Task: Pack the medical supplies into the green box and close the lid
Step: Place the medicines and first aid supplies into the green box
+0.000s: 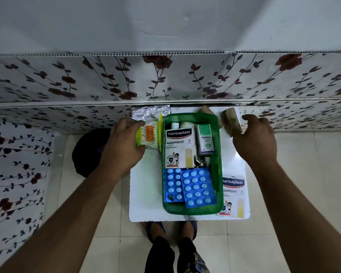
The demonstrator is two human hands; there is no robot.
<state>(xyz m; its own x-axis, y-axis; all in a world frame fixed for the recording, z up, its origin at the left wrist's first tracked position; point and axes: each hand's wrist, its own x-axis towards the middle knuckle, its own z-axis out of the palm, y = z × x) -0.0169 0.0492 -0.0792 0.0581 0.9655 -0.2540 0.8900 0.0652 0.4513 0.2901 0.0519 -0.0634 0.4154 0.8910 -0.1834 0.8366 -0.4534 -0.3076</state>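
Observation:
The green box (218, 174) lies open on a small white table (146, 194). Inside it are a Hansaplast packet (178, 148), a small Optibex carton (205, 139), two blue pill blister sheets (195, 187) and small bottles at the far end. My left hand (124, 146) grips a pack of cotton swabs (149, 135) just left of the box, beside a thin yellow-green lid edge (160, 133). My right hand (255, 138) hovers with fingers spread, touching a brown roll (231, 121) to the right of the box. A second Hansaplast packet (234, 196) lies on the table at the near right.
A silver foil strip (150, 112) lies at the table's far left corner. Another brown piece (205, 110) peeks out behind the box. A flowered wall panel (165, 79) stands right behind the table. A dark round object (89, 150) sits on the tiled floor to the left; my feet are below the table.

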